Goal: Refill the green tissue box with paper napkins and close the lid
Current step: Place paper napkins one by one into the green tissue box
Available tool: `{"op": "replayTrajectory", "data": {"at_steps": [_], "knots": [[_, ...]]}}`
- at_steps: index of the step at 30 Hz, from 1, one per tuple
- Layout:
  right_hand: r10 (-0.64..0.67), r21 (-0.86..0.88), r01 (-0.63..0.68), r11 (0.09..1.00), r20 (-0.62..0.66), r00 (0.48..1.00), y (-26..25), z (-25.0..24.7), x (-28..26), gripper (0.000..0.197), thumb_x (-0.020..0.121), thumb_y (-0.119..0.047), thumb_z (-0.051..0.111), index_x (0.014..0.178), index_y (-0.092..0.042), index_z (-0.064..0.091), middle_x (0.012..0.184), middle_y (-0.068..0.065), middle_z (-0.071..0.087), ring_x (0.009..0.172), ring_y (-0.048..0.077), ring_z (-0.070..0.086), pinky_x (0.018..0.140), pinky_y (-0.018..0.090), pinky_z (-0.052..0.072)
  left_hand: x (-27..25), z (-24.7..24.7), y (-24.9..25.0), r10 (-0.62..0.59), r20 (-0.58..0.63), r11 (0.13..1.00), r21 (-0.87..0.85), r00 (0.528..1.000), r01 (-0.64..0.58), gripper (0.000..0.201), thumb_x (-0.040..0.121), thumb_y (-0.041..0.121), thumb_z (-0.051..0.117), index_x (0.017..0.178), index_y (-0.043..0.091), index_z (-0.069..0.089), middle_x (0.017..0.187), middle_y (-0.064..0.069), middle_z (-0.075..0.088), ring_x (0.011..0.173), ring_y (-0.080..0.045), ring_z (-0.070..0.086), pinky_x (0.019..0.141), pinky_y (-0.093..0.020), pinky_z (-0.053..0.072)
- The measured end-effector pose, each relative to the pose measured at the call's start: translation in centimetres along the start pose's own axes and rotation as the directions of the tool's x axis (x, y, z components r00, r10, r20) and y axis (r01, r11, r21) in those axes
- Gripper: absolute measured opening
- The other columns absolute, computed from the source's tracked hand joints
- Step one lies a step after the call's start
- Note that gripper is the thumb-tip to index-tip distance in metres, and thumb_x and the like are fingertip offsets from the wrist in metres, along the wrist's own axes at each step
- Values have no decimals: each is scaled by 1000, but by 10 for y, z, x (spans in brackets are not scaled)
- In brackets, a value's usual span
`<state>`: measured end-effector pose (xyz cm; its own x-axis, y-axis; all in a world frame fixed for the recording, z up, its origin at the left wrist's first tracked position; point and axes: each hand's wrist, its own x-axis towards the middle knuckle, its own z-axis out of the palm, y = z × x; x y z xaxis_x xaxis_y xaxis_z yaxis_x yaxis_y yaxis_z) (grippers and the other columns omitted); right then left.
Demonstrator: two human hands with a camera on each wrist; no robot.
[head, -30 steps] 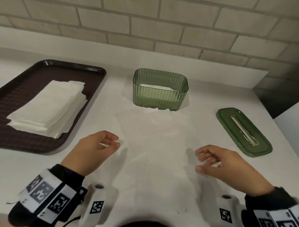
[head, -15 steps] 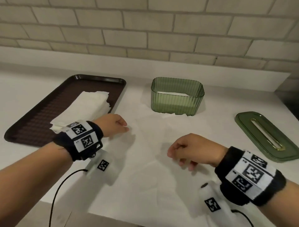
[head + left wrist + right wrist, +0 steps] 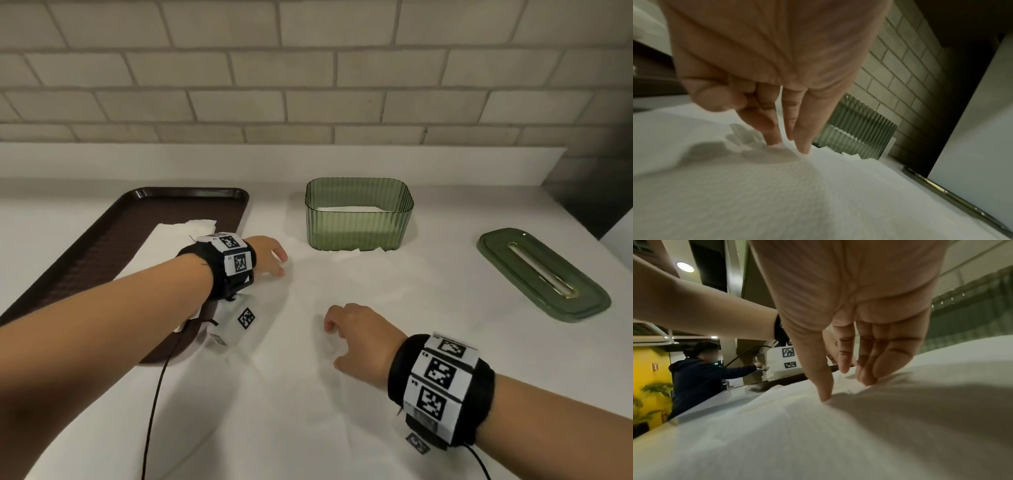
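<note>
The open green tissue box (image 3: 359, 219) stands at the back of the white table with some white paper inside. Its green slotted lid (image 3: 541, 274) lies flat to the right. A large white napkin (image 3: 308, 394) is spread on the table in front of the box. My left hand (image 3: 279, 263) reaches to its far left corner, fingertips (image 3: 803, 150) touching the paper near the box (image 3: 859, 129). My right hand (image 3: 334, 344) is palm down on the napkin's middle. Its thumb (image 3: 825, 398) and fingertips (image 3: 867, 381) press the wrinkled paper (image 3: 838, 434).
A dark brown tray (image 3: 102, 257) at the left holds a stack of white napkins (image 3: 191, 229), partly hidden by my left forearm. A tiled wall with a white ledge (image 3: 308, 164) runs behind. In the right wrist view a person (image 3: 694, 373) stands beyond the table's edge.
Both hands have turned palm down and come to rest on the spread napkin. The left hand has moved forward toward the box, and the head view has risen and shifted.
</note>
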<state>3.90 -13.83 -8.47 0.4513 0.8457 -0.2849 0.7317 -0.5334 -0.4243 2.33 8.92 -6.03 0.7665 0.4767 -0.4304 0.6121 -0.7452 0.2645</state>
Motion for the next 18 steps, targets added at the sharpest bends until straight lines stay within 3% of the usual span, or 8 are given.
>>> {"op": "replayTrajectory", "data": {"at_steps": [2,4,5,8,12,18], "knots": [[-19,-25,19,1000,-10,1000,-1,4,-2,41,82,-13,59,120,-20,46,115,2,49,102,22,54,82,29,47,2,0,-2,29,-6,1000,5,1000,-29,34,85,24,66,118,21,59,101,0,51,80,-16,50,55,-16,37],[-41,-36,40,999,-32,999,-2,5,-4,40,84,-16,58,121,-21,45,114,3,50,102,23,55,81,31,48,6,2,-6,90,-39,996,1,995,-90,26,83,24,67,108,25,62,96,4,49,94,-19,53,74,-19,37],[-54,-44,52,998,-41,998,-3,6,-4,39,85,-16,57,121,-21,45,114,3,50,100,24,55,81,32,48,7,3,-8,116,-50,993,-5,992,-117,19,83,24,67,100,28,62,92,5,49,94,-19,53,77,-20,37],[-90,-68,86,994,-51,995,-8,6,-4,33,88,-14,53,120,-23,48,111,3,49,95,25,56,77,30,46,3,-1,-12,208,-74,977,-38,975,-212,14,82,24,68,77,36,62,79,13,56,78,-9,53,66,-15,38],[-114,-89,106,990,-93,989,-9,5,-4,30,88,-9,45,113,-23,56,108,1,52,95,24,56,75,28,42,-9,-13,-17,266,2,957,-116,964,-264,12,70,30,80,81,31,74,76,18,65,77,-1,58,74,-11,42],[-186,-180,172,969,-68,980,-9,4,-8,28,91,-12,45,115,-22,56,111,-1,56,100,20,54,78,25,41,-28,-30,-29,349,-12,929,-128,937,-348,31,64,20,85,75,43,68,60,5,45,60,-7,44,59,-14,34]]}}
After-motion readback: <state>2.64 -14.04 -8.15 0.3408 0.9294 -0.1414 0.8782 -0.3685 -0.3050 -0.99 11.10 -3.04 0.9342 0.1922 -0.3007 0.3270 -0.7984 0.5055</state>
